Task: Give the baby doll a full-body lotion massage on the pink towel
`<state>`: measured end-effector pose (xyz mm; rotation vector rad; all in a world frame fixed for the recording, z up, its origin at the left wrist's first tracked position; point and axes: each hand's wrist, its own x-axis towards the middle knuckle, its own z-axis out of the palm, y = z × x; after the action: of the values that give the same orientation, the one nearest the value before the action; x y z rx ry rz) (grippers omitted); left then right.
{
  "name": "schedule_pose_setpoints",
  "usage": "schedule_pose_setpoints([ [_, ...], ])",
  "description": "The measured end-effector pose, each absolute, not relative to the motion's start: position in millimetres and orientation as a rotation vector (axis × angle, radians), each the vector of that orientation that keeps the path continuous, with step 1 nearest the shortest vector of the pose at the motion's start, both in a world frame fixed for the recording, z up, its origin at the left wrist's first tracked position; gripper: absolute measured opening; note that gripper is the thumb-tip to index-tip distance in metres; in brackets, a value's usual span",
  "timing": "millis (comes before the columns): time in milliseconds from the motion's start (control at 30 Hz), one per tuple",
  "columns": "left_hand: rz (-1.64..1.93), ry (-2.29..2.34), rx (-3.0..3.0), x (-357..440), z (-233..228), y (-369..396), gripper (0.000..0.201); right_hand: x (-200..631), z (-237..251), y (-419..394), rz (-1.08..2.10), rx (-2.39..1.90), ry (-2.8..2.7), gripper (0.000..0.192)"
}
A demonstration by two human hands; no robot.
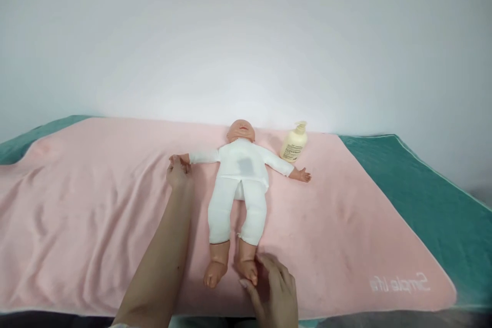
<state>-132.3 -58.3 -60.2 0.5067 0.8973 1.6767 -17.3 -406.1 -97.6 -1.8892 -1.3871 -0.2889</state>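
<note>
Plain pale wall (246, 36) fills the upper half of the view, with nothing on it. Below it runs a worktop covered in a teal sheet (430, 200), and over most of that lies a wide pink towel (96, 205), rumpled toward its left end and carrying pale lettering near its right corner.

Going from the left, the left hand (179, 171) comes first, its bare forearm reaching up from the bottom edge. Its fingers are curled loosely around the doll's hand at the end of the outstretched arm just to the right of them; the hold looks light, though how firmly it closes cannot be told. Directly right of that hand the baby doll (240, 184) lies flat on its back in the middle of the towel, head toward the wall, arms spread, legs toward the person. It is dressed in a white top and white trousers, both on and smooth, with bare feet showing.

Nearer the person and further right, the right hand (274, 287) rests partly open, fingertips touching the doll's foot on that side and not wrapped around it. Beyond this hand, up by the doll's far arm, a cream pump bottle (294, 142) leans on the towel, untouched, its pump still on.
</note>
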Motion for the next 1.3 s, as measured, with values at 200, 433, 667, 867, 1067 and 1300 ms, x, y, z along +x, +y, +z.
schedule_pose_setpoints([
  [200,1.804,0.894,0.602,-125.1,-38.5,-77.8,0.014,-1.1,-92.2,-413.8,-0.457,-1.756,-1.567,0.037],
  [433,1.870,0.829,1.053,-106.9,-17.9,-101.0,0.030,8.1,-44.3,-409.6,-0.493,-1.778,-1.380,0.030],
  [667,1.637,0.810,1.500,-98.2,-11.6,-124.8,0.030,10.5,12.3,-375.4,-0.424,-1.678,-1.441,0.031],
  [867,1.478,0.610,2.081,-97.6,-15.9,-126.2,0.019,24.7,25.6,-318.9,-0.439,-1.540,-1.473,0.026],
  [1067,1.263,0.456,2.273,-94.3,-20.4,-122.0,0.023,31.6,17.7,-291.9,-0.476,-1.530,-1.463,0.025],
  [1300,1.446,0.740,1.742,-102.3,-14.3,-116.7,0.024,26.2,15.8,-323.2,-0.426,-1.535,-1.480,0.031],
])
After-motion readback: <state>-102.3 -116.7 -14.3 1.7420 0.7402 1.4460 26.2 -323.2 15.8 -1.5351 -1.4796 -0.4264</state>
